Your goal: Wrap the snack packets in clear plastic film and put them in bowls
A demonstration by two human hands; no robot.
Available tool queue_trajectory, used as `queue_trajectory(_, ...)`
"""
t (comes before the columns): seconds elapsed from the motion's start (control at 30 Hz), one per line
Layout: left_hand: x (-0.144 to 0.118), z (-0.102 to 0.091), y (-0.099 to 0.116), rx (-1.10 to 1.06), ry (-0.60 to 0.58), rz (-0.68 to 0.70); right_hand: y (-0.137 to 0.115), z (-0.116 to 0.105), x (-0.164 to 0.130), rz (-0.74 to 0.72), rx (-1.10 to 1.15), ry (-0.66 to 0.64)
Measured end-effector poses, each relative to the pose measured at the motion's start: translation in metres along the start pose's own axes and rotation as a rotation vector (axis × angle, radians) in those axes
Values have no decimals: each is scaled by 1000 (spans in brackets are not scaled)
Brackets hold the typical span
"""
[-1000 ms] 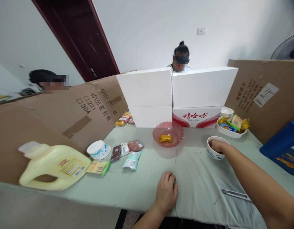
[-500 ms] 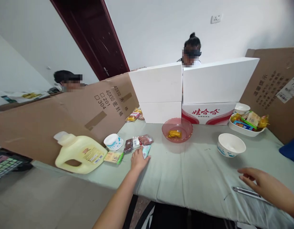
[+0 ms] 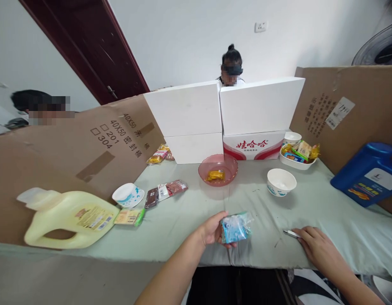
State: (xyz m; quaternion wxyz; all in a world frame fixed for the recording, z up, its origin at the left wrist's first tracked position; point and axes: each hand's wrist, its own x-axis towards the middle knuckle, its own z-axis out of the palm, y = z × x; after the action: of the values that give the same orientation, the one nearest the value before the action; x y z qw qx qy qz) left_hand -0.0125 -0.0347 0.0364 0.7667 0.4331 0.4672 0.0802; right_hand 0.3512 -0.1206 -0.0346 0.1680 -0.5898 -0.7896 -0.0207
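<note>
My left hand [image 3: 215, 231] holds a small blue plastic snack packet [image 3: 235, 228] above the table's near edge, thumb on top and fingers beneath. To the right, my right hand [image 3: 318, 245] has its fingers closed over a slim silver utility knife [image 3: 291, 233] lying on the cloth; only its tip shows. Beyond my hands, a pink translucent bowl [image 3: 204, 174] contains a yellow-wrapped snack [image 3: 216, 175]. A white paper bowl [image 3: 281, 182] stands upright behind the knife. On the left lie a brown packet [image 3: 151, 198], a reddish packet [image 3: 176, 187] and a green-edged packet [image 3: 129, 217].
A pale yellow jug [image 3: 68, 216] lies at the left beside a tipped paper bowl [image 3: 128, 195]. White boxes [image 3: 189, 110] and cardboard panels [image 3: 119, 140] wall the table. A white dish [image 3: 297, 163] of snacks and a blue bottle [image 3: 367, 173] are right. Two people sit beyond.
My left hand has taken the blue packet from the group on the left and brought it to the front middle. My right hand has closed over the knife. The view has turned right.
</note>
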Motion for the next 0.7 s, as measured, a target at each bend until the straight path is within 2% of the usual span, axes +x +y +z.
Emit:
queue_trajectory(0.07, 3, -1, 4, 346, 388, 102, -6, -1, 1, 5, 5, 0)
queue_trajectory(0.13, 3, -3, 2, 656, 776, 274, -10, -1, 3, 10, 7, 5)
queue_trajectory(0.17, 2, -3, -1, 785, 895, 377, -11, 0, 4, 14, 10, 9)
queue_trajectory(0.2, 1, -3, -6, 896, 948, 490, -13, 0, 5, 17, 14, 12)
queue_trajectory(0.3, -6, 0, -22, 1154, 912, 878, -20, -1, 11, 41, 48, 26)
queue_trajectory(0.33, -9, 1, -27, 1172, 864, 971, -24, -2, 14, 59, 69, 29)
queue_trajectory(0.4, -14, 4, -35, 1157, 758, 1059, -36, -5, 21, 111, 129, 24)
queue_trajectory(0.47, -18, 5, -38, 1152, 630, 1035, -52, -9, 29, 157, 208, 6)
queue_trajectory(0.53, -20, 4, -39, 1192, 505, 935, -70, -11, 35, 169, 284, -24)
queue_trajectory(0.63, -26, 3, -40, 1280, 400, 826, -92, -10, 41, 140, 359, -100)
queue_trajectory(0.7, -31, 3, -45, 1341, 352, 858, -99, -8, 42, 135, 378, -141)
